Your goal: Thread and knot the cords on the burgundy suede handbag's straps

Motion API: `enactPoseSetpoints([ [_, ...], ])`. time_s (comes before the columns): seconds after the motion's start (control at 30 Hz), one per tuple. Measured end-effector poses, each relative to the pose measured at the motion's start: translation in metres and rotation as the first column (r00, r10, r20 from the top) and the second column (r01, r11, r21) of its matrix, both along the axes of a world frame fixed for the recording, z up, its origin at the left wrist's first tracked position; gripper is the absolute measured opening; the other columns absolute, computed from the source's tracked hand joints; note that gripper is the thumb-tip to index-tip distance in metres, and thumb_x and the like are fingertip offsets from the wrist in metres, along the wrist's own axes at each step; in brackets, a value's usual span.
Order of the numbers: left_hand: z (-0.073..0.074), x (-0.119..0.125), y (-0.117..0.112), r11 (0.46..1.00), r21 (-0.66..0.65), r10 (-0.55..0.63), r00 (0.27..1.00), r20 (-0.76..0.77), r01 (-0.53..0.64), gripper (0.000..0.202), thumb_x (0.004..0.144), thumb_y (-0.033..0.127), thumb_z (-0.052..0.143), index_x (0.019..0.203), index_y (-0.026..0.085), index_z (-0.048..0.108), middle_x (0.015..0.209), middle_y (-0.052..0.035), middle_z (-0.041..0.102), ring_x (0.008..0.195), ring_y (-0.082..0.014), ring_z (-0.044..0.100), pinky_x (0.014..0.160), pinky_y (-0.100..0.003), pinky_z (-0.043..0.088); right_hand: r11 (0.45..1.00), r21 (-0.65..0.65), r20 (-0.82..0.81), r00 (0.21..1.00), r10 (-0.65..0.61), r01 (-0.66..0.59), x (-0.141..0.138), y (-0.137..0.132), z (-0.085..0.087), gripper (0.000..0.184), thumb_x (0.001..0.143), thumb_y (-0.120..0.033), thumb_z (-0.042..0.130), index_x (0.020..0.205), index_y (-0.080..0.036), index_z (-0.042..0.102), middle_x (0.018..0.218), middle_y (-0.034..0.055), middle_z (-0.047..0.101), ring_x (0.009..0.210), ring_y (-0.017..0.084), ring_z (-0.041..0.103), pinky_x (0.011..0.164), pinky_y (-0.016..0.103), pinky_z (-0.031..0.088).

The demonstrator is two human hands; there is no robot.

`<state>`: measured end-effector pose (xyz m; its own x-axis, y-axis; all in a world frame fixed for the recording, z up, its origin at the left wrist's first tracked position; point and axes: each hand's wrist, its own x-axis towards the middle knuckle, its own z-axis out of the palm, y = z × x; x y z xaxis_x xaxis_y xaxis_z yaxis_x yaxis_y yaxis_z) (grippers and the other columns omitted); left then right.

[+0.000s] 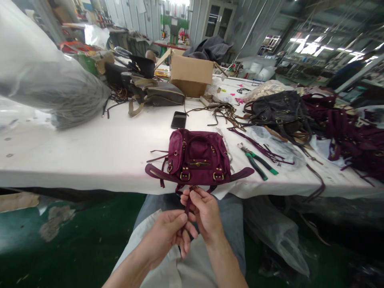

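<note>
A small maroon leather handbag (pixel 196 157) lies at the near edge of the white table (pixel 90 148), its handle draped over the edge. A thin maroon strap (pixel 188 205) hangs down from the bag. My left hand (pixel 168 238) is closed, pinching the lower part of that strap. My right hand (pixel 204 212) is closed too, pinching the strap's upper part just below the bag. Both hands sit below the table edge, above my lap.
A black phone (pixel 179 119) lies behind the bag. Green-handled pliers (pixel 258 162) lie to its right, beside loose maroon straps. A black handbag (pixel 279 112), maroon bags (pixel 354 136), a cardboard box (pixel 191 73) and a large plastic-wrapped bundle (pixel 45 76) crowd the table.
</note>
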<state>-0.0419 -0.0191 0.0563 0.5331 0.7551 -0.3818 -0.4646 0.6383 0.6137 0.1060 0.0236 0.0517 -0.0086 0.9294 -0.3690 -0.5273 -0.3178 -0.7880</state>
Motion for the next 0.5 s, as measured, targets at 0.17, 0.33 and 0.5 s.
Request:
enactPoseSetpoints([
  [0.17,-0.003,0.006,-0.006,0.999,0.035,0.033,0.995,-0.098,-0.030,0.041,0.099,0.054,0.070,0.107,0.013,0.068,0.070,-0.0032,0.069,0.039,-0.0104,0.054,0.037,-0.021,0.046,0.998,0.003,-0.024,0.998,-0.064,0.064,-0.007,0.001,-0.001,0.034,0.077,-0.042,0.099,0.095,-0.017,0.083,0.093,0.0060,0.080,0.080,0.017,0.077,0.076,0.025,0.066],
  [0.33,-0.001,0.009,-0.011,0.997,0.066,0.045,0.970,-0.240,-0.030,0.044,0.096,0.060,0.069,0.102,0.017,0.066,0.060,0.0020,0.063,0.034,-0.0092,0.049,0.033,-0.018,0.032,0.995,-0.028,-0.075,0.992,-0.100,0.098,-0.010,0.005,0.000,0.038,0.070,-0.038,0.104,0.092,-0.016,0.082,0.091,0.0057,0.080,0.077,0.017,0.077,0.078,0.028,0.068],
  [0.5,-0.006,0.012,-0.017,0.992,0.123,0.085,0.916,-0.393,-0.040,0.050,0.095,0.066,0.065,0.098,0.017,0.066,0.054,0.0061,0.056,0.031,-0.0059,0.036,0.033,-0.018,0.021,0.998,-0.017,-0.092,0.994,-0.061,0.059,-0.007,0.007,-0.001,0.041,0.069,-0.038,0.105,0.093,-0.015,0.082,0.091,0.0063,0.080,0.077,0.018,0.077,0.079,0.029,0.068],
])
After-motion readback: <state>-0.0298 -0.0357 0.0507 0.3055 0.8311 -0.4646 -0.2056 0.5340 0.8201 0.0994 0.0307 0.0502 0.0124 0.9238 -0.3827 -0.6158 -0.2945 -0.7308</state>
